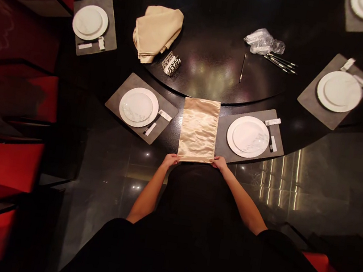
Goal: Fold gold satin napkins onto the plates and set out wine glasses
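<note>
A shiny gold satin napkin (199, 127) lies flat on the black table, between two place settings. Its near edge is turned up in a narrow fold along the table's front. My left hand (171, 160) pinches the near left corner of this cloth. At the near right corner, my right hand (219, 163) grips it between thumb and fingers. The cloth's far edge reaches the rim of the round turntable (209, 79). Light wrinkles run across its surface.
Stacked white plates (248, 137) rest on a grey placemat (279, 127) to the right; another plate setting (138, 107) is on the left. The turntable carries folded beige cloths (157, 33), metal napkin rings (171, 64), chopsticks (281, 63) and clear plastic (265, 42). Red chairs (11, 166) stand left.
</note>
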Available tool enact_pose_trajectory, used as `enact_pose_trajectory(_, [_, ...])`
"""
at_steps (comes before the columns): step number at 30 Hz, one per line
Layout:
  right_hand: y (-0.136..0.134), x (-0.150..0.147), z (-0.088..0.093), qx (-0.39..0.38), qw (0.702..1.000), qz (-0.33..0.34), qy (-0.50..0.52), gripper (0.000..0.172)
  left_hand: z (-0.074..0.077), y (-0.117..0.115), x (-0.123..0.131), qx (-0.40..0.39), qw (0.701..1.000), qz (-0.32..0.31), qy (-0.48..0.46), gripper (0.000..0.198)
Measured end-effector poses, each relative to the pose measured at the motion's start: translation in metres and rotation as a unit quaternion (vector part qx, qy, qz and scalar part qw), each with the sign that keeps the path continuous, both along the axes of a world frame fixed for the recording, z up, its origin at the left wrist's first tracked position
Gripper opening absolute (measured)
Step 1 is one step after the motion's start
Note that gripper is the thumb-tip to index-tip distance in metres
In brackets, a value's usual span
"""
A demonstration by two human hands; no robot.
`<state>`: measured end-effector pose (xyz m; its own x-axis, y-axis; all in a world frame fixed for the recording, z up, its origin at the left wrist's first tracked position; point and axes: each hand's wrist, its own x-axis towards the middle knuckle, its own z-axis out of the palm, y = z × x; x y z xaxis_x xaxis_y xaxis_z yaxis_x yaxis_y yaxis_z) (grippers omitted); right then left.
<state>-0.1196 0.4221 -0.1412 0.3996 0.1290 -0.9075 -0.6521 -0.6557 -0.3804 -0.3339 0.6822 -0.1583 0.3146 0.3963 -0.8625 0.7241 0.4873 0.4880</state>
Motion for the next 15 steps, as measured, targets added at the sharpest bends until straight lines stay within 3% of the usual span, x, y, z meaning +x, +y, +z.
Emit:
enact_pose_trajectory(6, [-0.004, 0.012, 0.016, 0.029, 0.999, 0.037, -0.018, 0.039, 0.010, 0.001, -0.001, 0.028, 0.999, 0.013, -0.038, 0.028])
enact_pose_trajectory(9, [-0.004, 0.028, 0.028, 0.093, 0.988, 0.031, -0.118, 0.032, 0.017, 0.008, 0.011, 0.071, 0.994, 0.042, -0.077, 0.028])
enact_pose_trajectory(12, [0.003, 0.049, 0.044, 0.204, 0.938, 0.003, -0.281, 0.034, 0.033, 0.024, 0.035, 0.154, 0.974, 0.070, -0.154, 0.029])
enact_pose_trajectory(15, [0.015, 0.069, 0.059, 0.290, 0.899, -0.011, -0.327, 0.041, 0.056, 0.041, 0.061, 0.253, 0.931, 0.074, -0.252, 0.032])
